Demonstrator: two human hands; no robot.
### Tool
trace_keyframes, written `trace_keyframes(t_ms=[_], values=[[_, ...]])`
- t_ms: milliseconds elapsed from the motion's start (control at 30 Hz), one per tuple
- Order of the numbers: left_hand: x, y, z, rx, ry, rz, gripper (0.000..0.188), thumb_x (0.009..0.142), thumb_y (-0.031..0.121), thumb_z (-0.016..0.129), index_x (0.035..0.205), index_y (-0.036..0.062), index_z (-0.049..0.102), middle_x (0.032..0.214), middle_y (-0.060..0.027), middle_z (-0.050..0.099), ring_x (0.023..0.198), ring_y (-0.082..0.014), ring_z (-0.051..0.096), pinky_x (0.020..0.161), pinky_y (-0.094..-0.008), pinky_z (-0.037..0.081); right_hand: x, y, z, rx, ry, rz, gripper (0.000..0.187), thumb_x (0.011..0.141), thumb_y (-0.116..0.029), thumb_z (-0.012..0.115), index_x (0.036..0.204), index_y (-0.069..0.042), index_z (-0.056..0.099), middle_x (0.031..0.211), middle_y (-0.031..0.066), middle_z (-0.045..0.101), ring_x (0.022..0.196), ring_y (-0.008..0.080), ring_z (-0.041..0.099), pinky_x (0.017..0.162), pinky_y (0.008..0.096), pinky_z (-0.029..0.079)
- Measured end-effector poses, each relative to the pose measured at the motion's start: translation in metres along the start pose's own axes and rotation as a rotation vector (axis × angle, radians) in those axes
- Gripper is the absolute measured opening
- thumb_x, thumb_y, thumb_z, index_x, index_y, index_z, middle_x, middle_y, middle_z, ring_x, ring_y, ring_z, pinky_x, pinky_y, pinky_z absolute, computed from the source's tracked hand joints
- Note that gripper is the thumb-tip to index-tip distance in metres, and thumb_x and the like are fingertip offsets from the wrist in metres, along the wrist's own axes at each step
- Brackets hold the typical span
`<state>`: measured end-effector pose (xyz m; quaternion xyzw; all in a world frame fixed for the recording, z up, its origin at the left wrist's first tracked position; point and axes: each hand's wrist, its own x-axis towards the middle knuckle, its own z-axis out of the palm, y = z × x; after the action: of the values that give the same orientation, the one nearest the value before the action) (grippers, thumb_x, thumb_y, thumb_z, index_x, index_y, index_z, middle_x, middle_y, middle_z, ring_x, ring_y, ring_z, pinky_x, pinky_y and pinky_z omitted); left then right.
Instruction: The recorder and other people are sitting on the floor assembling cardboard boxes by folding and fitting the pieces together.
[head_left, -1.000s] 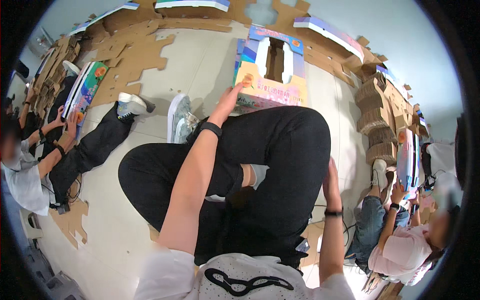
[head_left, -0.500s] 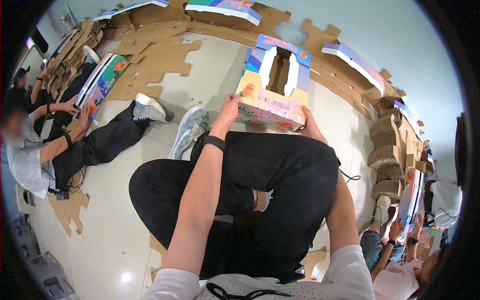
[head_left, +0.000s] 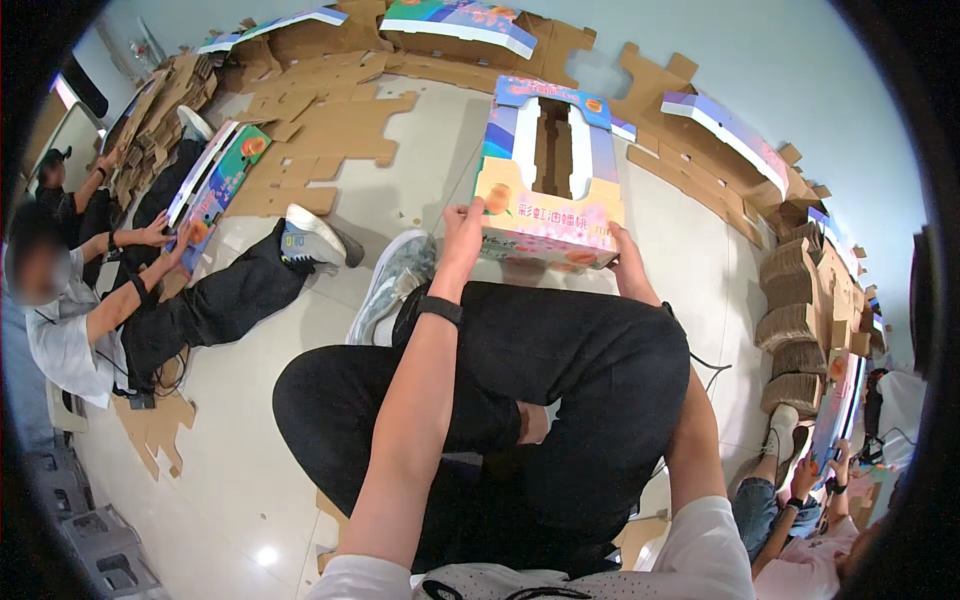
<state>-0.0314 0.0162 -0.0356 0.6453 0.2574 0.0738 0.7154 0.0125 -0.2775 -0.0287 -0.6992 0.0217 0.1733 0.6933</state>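
A folded fruit carton (head_left: 552,205), printed with peaches and blossoms on blue, white and cream, stands beyond my knees. A long cut-out in its top shows the brown inside. My left hand (head_left: 463,240) grips its near left corner, fingers closed on the edge. At the near right corner, my right hand (head_left: 630,262) is closed on the carton too, with some of its fingers hidden behind my raised knee and the box side.
Flat brown cardboard sheets (head_left: 300,135) cover the floor at the back left. Printed carton blanks (head_left: 725,135) lean along the wall. A stack of folded cardboard (head_left: 790,330) stands at right. One person (head_left: 70,330) sits left and another (head_left: 800,540) right, each handling a carton.
The view has shifted slightly, moving the scene a little right and down. Both my hands still hold the carton's near corners; its top now faces me slightly more squarely.
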Motion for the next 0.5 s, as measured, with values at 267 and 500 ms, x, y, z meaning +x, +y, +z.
trace_keyframes(t_ms=[267, 500], values=[[0.007, -0.011, 0.006, 0.007, -0.056, 0.233, 0.073, 0.101, 0.051, 0.048, 0.146, -0.0059, 0.037, 0.137, -0.0287, 0.054, 0.128, -0.0349, 0.054, 0.107, -0.0394, 0.04, -0.013, -0.004, 0.005, -0.017, -0.008, 0.113, 0.084, 0.096, -0.065, 0.045, 0.157, -0.01, 0.026, 0.155, 0.0187, 0.038, 0.147, 0.0346, 0.029, 0.117, 0.0565, 0.023], [-0.004, 0.007, 0.018, -0.072, -0.002, 0.009, 0.088, 0.089, 0.057, 0.066, 0.15, -0.0002, 0.038, 0.139, -0.0225, 0.054, 0.126, -0.0314, 0.055, 0.104, -0.0425, 0.043, -0.09, 0.042, -0.047, 0.082, -0.042, 0.052, 0.075, 0.101, -0.055, 0.049, 0.156, -0.008, 0.031, 0.153, 0.0209, 0.041, 0.141, 0.0322, 0.04, 0.113, 0.0471, 0.038]])
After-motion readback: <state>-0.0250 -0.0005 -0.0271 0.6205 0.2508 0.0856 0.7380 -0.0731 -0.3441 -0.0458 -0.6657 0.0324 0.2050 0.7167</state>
